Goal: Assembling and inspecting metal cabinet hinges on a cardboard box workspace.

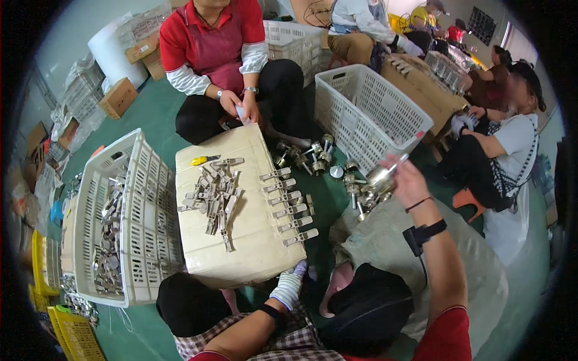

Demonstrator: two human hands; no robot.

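My right hand (411,185), bare, is raised at the right, closed round a shiny metal cylinder with a rod (380,175), partly blurred. Below it, similar metal parts with rods (360,195) lie in a loose heap. My left hand (288,290), in a white striped glove, is low by the front right corner of a cardboard-topped work surface (253,253); its fingers are mostly hidden. On that surface lies a pile of metal clip-like handles (218,195). Several more handles (290,210) are set in a row along its right edge.
A yellow-handled tool (205,160) lies beyond the pile. At the left stands a white crate (133,240) of metal parts. Another white crate (367,114) stands at the far right. A person in red (223,54) sits opposite, hands together. Grey sacking (433,259) covers the right side.
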